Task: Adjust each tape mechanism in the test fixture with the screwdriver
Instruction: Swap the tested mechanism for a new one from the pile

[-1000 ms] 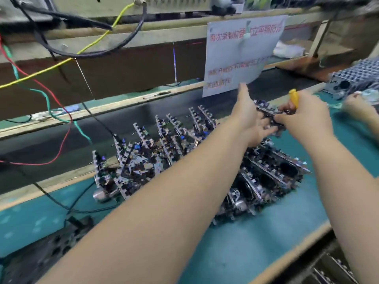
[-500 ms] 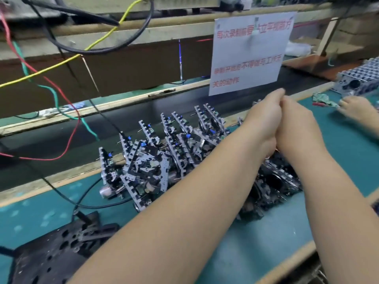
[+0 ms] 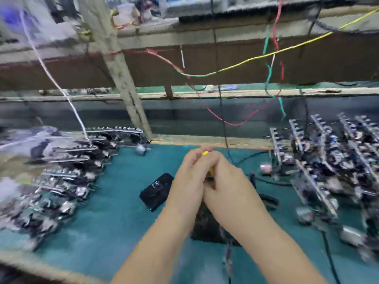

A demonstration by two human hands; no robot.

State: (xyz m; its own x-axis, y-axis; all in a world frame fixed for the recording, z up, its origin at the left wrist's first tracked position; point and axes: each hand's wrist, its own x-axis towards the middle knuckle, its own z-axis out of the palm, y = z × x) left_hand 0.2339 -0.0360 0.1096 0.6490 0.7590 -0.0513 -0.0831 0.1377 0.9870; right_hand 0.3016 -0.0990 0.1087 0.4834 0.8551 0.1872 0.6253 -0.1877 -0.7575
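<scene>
Hands clasped mid-frame: left hand and right hand curled round yellow screwdriver; blur, fixture hidden, tip may slip.

faint white scrawl I see on the small black block at about nine o'clock from my hands, too blurred to read for sure, no other text I can read

Both bare forearms reach forward, converging mid-frame. Left hand and right hand pressed together, fingers curled, knuckles up; picture blurred.
</scene>
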